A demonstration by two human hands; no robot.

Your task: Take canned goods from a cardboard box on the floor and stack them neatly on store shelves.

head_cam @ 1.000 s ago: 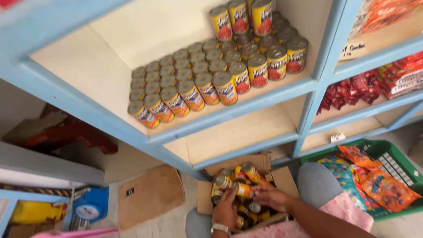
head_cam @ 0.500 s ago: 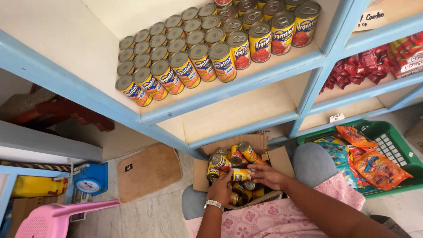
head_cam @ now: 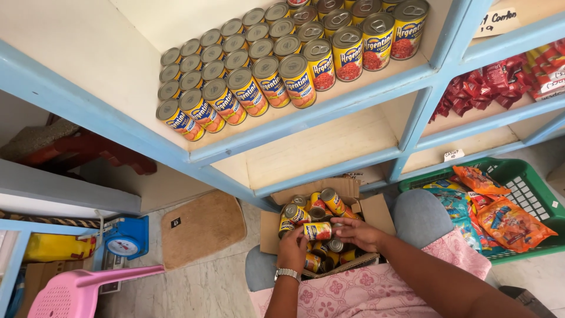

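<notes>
Both hands down in open cardboard box (head_cam: 385, 213) of tins at 6 o'clock. Left hand (head_cam: 292, 248) and right hand (head_cam: 357, 232) closed together on one yellow-label tin (head_cam: 318, 230), held sideways just above the other tins. Box flaps up on all sides, tight fit betw. them. Directly above, at 12: blue-edged shelf (head_cam: 306, 123) w/ rows of upright tins (head_cam: 268, 73), front rail overhanging box. Empty lower shelf bay (head_cam: 321, 150) betw. the two. At 3: green basket (head_cam: 529, 194) of snack packets, close beside knee. At 9: tan mat (head_cam: 203, 227), blue scale (head_cam: 125, 242), pink plastic stool (head_cam: 76, 291) at 8. Bare floor (head_cam: 200, 285) by mat.
</notes>
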